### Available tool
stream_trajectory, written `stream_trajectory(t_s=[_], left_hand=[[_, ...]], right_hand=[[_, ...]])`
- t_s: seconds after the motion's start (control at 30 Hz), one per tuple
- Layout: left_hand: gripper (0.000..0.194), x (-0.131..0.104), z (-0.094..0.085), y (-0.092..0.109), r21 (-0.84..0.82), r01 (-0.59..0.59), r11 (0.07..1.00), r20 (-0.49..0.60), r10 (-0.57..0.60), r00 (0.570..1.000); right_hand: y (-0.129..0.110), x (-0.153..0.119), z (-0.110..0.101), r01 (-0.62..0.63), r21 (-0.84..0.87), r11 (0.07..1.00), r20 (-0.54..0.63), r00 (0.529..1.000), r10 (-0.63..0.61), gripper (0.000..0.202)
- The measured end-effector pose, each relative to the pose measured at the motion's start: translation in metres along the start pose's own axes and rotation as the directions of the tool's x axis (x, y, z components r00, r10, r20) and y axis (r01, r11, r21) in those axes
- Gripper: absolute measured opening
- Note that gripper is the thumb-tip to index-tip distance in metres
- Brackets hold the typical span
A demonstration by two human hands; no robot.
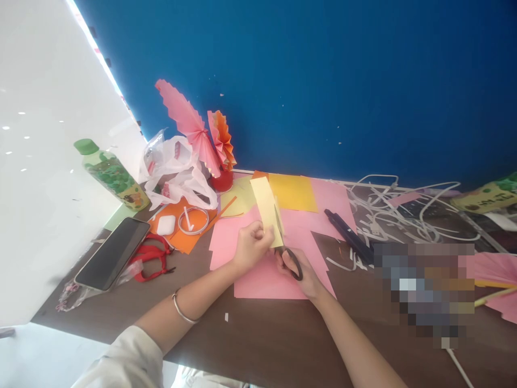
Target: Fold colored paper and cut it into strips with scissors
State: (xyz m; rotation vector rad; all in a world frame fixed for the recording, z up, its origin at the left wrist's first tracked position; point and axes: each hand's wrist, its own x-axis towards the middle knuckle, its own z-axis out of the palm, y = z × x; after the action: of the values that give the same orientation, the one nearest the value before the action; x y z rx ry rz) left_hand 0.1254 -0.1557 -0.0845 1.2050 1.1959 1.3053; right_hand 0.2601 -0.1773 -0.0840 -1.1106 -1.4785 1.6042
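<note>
Pinched in my left hand (pixel 252 245) is a pale yellow strip of paper (pixel 264 202), standing up away from me. My right hand (pixel 304 272) grips a pair of scissors (pixel 298 264) by the black handle loops. The scissor blades run along the strip's right edge, with a thin sliver of paper beside them. Whether the blades are fully closed I cannot tell. Beneath both hands lie overlapping pink sheets (pixel 262 285), with a yellow sheet (pixel 293 193) behind them.
At left are a phone (pixel 113 253), a red strap (pixel 151 258), a white earbud case (pixel 166 225), a green-capped bottle (pixel 115 175) and a plastic bag (pixel 181 186). Folded paper fans (pixel 194 126) stand near the blue wall. Tangled white cables (pixel 428 215) and a black pen-like tool (pixel 349 237) lie right.
</note>
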Motion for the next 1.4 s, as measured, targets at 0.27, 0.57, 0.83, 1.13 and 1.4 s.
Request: stream_trajectory(t_s=[0.27,0.57,0.83,1.13,1.4], left_hand=[[0.036,-0.0011,0.0008,-0.0022,-0.021,-0.002,1.0,0.031,0.003,1.0],[0.04,-0.002,0.0017,-0.0034,-0.019,-0.006,1.0,0.044,0.006,0.999],[0.029,0.0004,-0.0022,-0.0016,-0.037,-0.036,0.999,0.08,0.039,0.996],[0.03,0.0045,-0.0047,0.0009,0.053,-0.163,0.985,-0.023,0.164,0.986],[0.033,0.0061,-0.0031,-0.0052,0.245,-0.268,0.932,-0.05,0.289,0.956]], right_hand=[[0.0015,-0.0001,0.0,0.01,0.029,1.0,0.0,1.0,-0.01,0.047],[-0.0005,0.0001,0.0009,0.003,-0.004,1.0,-0.006,1.0,-0.003,0.049],[-0.0044,-0.0002,0.002,-0.025,-0.026,0.999,0.007,1.0,0.025,0.051],[-0.0066,-0.0002,0.0032,-0.028,-0.01,1.0,0.039,0.999,0.028,0.051],[-0.0011,-0.0025,-0.0008,0.011,0.024,1.0,0.082,0.997,-0.013,0.048]])
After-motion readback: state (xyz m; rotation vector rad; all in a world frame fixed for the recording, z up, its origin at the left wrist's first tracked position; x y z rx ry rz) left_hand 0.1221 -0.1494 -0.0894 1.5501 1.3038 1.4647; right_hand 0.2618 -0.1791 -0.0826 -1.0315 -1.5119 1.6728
